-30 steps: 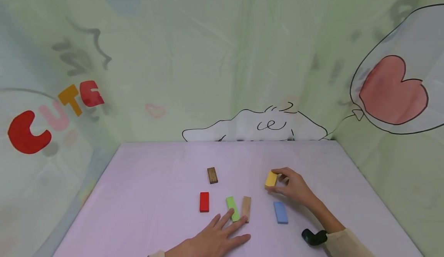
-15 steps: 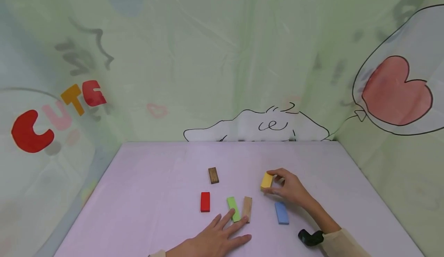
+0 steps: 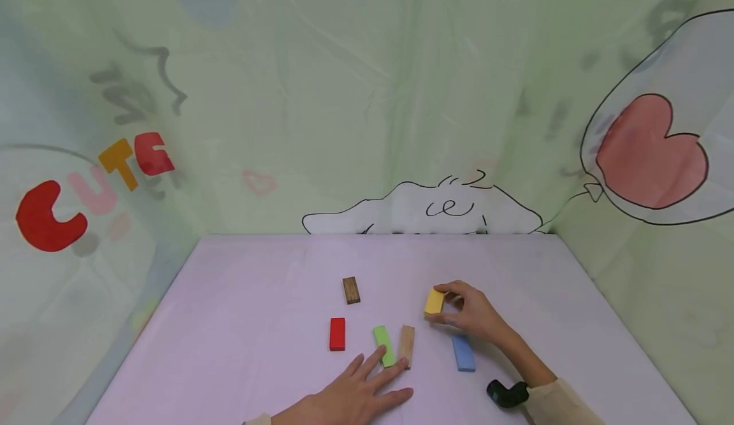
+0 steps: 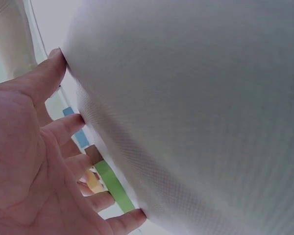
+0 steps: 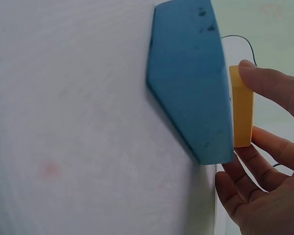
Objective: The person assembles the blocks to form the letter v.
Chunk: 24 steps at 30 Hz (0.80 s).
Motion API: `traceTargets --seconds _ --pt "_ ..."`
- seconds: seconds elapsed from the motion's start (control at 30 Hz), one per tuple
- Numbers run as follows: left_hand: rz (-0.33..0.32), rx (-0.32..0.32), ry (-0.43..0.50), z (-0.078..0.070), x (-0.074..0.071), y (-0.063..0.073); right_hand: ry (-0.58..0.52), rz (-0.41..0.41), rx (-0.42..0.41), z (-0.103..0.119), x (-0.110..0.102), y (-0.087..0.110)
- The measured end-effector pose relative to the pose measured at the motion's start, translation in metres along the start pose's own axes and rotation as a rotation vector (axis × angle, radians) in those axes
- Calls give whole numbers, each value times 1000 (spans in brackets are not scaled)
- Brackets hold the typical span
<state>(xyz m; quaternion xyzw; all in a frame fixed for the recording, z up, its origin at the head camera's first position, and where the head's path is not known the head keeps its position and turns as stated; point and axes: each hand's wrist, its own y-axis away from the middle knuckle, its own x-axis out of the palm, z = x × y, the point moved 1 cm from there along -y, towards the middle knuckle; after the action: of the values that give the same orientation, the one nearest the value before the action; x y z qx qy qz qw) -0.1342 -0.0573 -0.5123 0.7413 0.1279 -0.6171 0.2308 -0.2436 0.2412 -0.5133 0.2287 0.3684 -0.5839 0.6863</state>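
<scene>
Left hand [image 3: 357, 393] is lying splayed, overlapping the green block [image 3: 382, 341] and tan block [image 3: 406, 342]; any shifting could be skewing them. Right hand [image 3: 474, 313] is pinching the yellow block [image 3: 434, 302] beyond the blue block [image 3: 464, 353]; uneven pressure could be letting it slip.

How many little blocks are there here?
6: dark brown block at the back, red leftmost, green and tan by the left hand, yellow in the right hand, blue right of tan.
</scene>
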Motion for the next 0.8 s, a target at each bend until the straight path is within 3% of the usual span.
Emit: traceTargets --seconds 0.5,0.8 --pt "12 4 19 2 5 -3 -17 10 -36 3 4 -1" --pt "-22 12 -1 2 5 -1 -2 23 -58 8 5 -2"
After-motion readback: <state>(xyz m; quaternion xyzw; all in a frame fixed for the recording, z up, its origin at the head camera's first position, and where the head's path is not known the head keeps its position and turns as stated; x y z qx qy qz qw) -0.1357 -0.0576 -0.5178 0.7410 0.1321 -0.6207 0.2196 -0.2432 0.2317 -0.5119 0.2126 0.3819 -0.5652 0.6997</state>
